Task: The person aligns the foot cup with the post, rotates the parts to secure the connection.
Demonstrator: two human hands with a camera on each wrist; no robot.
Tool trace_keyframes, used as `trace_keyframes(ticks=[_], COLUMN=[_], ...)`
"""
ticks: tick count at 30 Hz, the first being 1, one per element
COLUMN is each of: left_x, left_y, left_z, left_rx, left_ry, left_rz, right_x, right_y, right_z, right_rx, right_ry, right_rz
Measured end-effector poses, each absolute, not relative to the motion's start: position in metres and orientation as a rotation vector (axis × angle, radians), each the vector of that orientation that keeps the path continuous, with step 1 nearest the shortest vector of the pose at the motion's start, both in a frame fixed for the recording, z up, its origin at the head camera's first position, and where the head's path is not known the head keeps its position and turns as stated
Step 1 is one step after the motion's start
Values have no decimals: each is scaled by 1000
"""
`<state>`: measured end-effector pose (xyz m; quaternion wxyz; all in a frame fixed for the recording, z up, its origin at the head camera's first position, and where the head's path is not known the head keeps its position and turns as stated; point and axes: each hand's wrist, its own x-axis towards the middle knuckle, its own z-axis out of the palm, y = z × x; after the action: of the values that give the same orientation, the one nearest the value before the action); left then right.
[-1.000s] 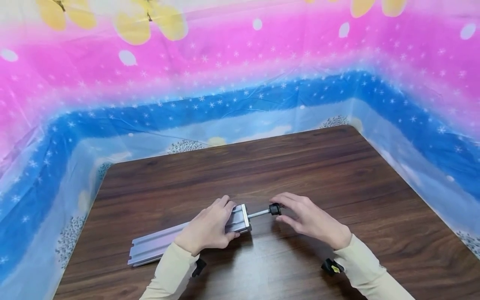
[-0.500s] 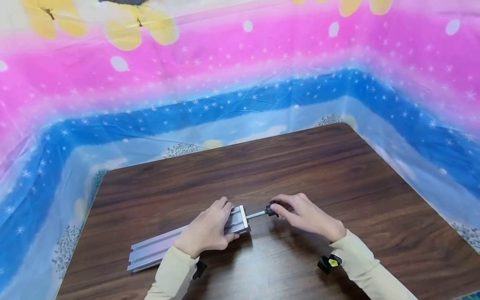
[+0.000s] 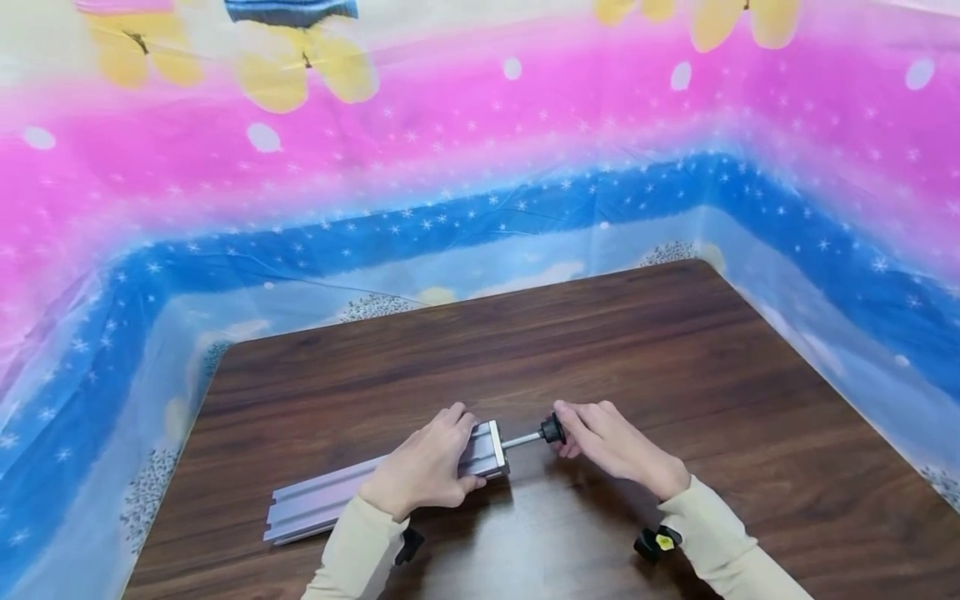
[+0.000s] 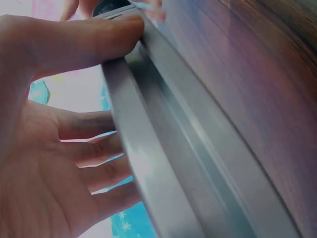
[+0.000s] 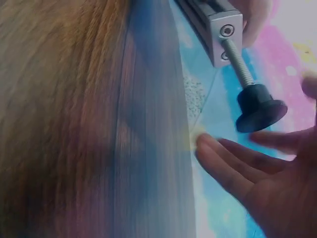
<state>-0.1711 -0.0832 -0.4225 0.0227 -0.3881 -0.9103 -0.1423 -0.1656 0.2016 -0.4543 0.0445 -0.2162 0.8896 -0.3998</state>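
Observation:
A grooved aluminium profile [image 3: 322, 500] lies slanting across the table in the head view, a metal end plate [image 5: 223, 39] on its right end. From the plate sticks out a threaded rod [image 5: 238, 62] carrying a black levelling foot [image 5: 260, 108]. My left hand [image 3: 423, 467] grips the profile near that plate, thumb on the near grooved side in the left wrist view and fingers over the far side. Beside the foot is my right hand [image 3: 615, 442]. In the right wrist view its fingers [image 5: 223, 161] are spread and fairly straight, one fingertip right at the foot's rim, the thumb apart from it.
The dark wood-grain table [image 3: 600, 333] reaches back to a pink and blue printed cloth [image 3: 450, 158] hung around it. Black wrist devices [image 3: 656, 543] sit under both cream sleeves [image 3: 720, 533].
My right fingers and thumb have moved around the levelling foot, pinching it half a second ago and spread apart now. My left hand keeps its grip on the profile. The head view has shifted slightly.

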Motion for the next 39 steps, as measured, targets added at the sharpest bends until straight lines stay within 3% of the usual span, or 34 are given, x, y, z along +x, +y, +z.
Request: trace_keyframes(ticks=[10, 17, 27, 39], left_x=[-177, -179, -173, -172], left_y=[-85, -87, -86, -88], left_z=[-414, -408, -417, -417], left_rx=[-1216, -1191, -1212, -1199], left_ry=[-2808, -2838, -2865, -2859], left_rz=[-411, -417, -437, -447], right_x=[-163, -169, -165, -168], right_y=[213, 211, 205, 204], right_z=[-455, -449, -454, -458], right_rx=[-1047, -1024, -752, -738], right_ry=[2745, 2770, 2713, 2782], right_rz=[-1412, -1373, -1333, -1201])
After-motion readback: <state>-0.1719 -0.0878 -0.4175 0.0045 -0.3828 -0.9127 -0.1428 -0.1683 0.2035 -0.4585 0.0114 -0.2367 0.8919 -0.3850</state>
